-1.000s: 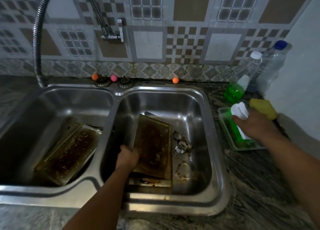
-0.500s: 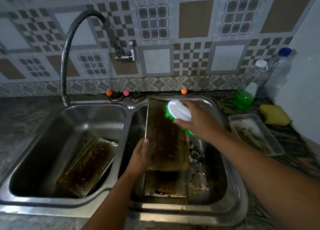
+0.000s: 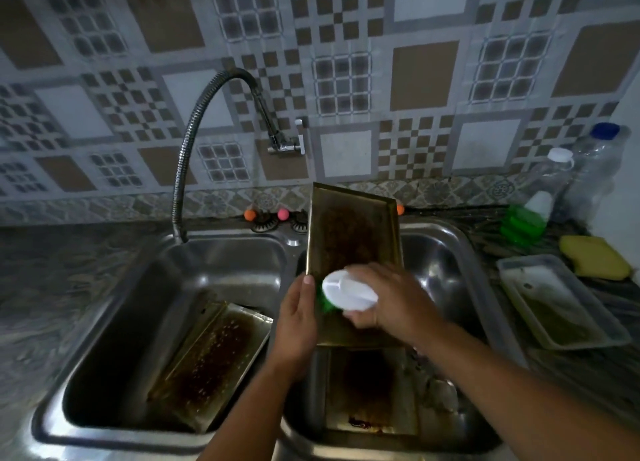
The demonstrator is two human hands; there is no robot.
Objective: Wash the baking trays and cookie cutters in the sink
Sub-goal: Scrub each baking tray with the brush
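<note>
Head view: the right hand (image 3: pixel 391 301), which a second ago was reaching to the table for the brush (image 3: pixel 348 294), now grips it against the raised tray (image 3: pixel 353 245). The left hand (image 3: pixel 298 316) curls round the tray's left edge, so scrubbing has probably begun. Three dirty trays: this one, one (image 3: pixel 372 388) beneath the hands, one (image 3: pixel 211 360) left of them. Cutters are indistinct.
</note>
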